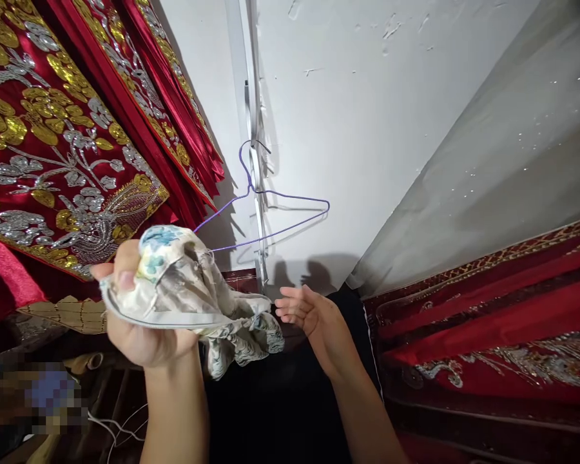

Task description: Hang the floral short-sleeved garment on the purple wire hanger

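Note:
My left hand [142, 322] is raised in front of me with its fingers closed round a bunched white cloth with a blue and grey floral print [198, 299]. The cloth hangs down to the right, towards my right hand [307, 312]. That hand is held open just beside the cloth's lower end, fingers pointing left and holding nothing. Behind the cloth a thin purple wire hanger [275, 216] hangs by its hook on a metal rail [251, 129] fixed to the white wall. The hanger carries nothing.
Red garments with gold and silver embroidery [53, 142] hang at the upper left. More red embroidered fabric [493, 322] lies at the right under a grey cover [502, 167]. Dark cloth [280, 412] spreads below my arms. White cords [120, 428] lie at the lower left.

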The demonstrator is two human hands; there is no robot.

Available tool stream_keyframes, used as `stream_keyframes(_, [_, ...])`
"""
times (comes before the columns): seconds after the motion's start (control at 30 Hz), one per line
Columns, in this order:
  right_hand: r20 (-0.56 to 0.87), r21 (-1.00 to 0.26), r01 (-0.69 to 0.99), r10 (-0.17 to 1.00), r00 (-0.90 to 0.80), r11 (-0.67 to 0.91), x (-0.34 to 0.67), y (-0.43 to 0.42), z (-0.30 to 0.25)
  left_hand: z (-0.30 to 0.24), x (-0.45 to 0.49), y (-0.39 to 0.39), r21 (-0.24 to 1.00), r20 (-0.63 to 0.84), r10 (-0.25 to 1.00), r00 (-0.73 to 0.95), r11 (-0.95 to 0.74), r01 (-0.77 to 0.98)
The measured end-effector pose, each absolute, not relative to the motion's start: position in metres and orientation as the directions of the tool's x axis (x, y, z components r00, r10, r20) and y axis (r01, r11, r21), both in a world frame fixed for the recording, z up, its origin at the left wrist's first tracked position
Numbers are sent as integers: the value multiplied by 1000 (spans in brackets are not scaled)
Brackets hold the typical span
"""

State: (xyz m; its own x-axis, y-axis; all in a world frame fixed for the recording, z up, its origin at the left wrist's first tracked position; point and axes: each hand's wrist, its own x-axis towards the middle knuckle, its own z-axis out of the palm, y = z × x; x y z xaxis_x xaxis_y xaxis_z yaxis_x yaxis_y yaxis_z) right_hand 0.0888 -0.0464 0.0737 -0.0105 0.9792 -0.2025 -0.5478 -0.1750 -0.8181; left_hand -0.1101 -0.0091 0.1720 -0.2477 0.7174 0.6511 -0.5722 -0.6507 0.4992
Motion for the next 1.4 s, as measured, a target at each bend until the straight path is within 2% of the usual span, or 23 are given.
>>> stream_keyframes(0.1, [-156, -814, -563, 987, -24, -142, 86, -42, 84, 179, -106, -20, 544, 677, 724, -131, -612, -574])
stream_keyframes(0.2, [-139, -749, -632, 980, -145, -200, 79, -38, 93, 170, -88, -35, 649, 644, 763, 61, -502, -571])
stream_keyframes(0.3, [-133, -708, -660, 966, -224, -250, 75, -39, 96, 152, -70, -48, 731, 675, 694, 251, -583, -354])
stream_keyframes(0.37, [-130, -739, -625, 963, -236, -253, 77, -43, 96, 142, -63, -50, 712, 690, 641, 338, -684, -159])
stream_keyframes(0.43, [-84, -820, -527, 957, -276, -224, 82, -47, 97, 135, -61, -44, 673, 708, 633, 313, -740, -24])
stream_keyframes(0.53, [55, -963, -265, 932, -357, -44, 87, -50, 105, 122, -62, -27, 691, 714, 691, 108, -721, 46])
stream_keyframes(0.6, [129, -991, -86, 931, -341, 106, 89, -48, 113, 110, -61, -17, 738, 672, 740, -32, -673, -51])
stream_keyframes(0.67, [172, -983, 9, 939, -298, 183, 90, -44, 121, 95, -60, -14, 792, 581, 813, -48, -578, -198])
stream_keyframes(0.7, [189, -980, 16, 943, -275, 201, 92, -40, 125, 88, -60, -15, 829, 520, 854, 12, -501, -248])
stream_keyframes(0.77, [229, -973, -30, 944, -236, 228, 98, -33, 131, 73, -65, -22, 916, 378, 888, 264, -315, -250])
stream_keyframes(0.8, [248, -969, -54, 945, -214, 242, 102, -30, 134, 67, -69, -27, 953, 295, 863, 410, -236, -189])
stream_keyframes(0.87, [275, -961, -26, 950, -146, 274, 112, -24, 139, 57, -81, -34, 983, 140, 773, 618, -184, 8])
stream_keyframes(0.9, [287, -955, 40, 951, -112, 293, 118, -22, 141, 53, -89, -36, 973, 74, 747, 661, -199, 116])
stream_keyframes(0.97, [327, -909, 261, 944, -41, 327, 130, -17, 143, 49, -107, -36, 925, -7, 767, 642, -239, 296])
stream_keyframes(1.03, [402, -817, 466, 915, 36, 341, 142, -8, 139, 51, -129, -32, 884, -29, 815, 578, -250, 396])
stream_keyframes(1.1, [450, -780, 546, 880, 151, 305, 152, 7, 131, 59, -152, -27, 841, -6, 853, 522, -278, 465])
stream_keyframes(1.2, [463, -831, 470, 839, 285, 298, 156, 43, 114, 82, -179, -19, 722, 87, 867, 491, -395, 569])
stream_keyframes(1.3, [441, -866, 340, 880, 176, 366, 142, 81, 97, 102, -196, -7, 589, 121, 854, 506, -472, 656])
stream_keyframes(1.4, [341, -913, 249, 939, 33, 323, 123, 104, 83, 101, -210, 12, 482, -2, 889, 458, -401, 779])
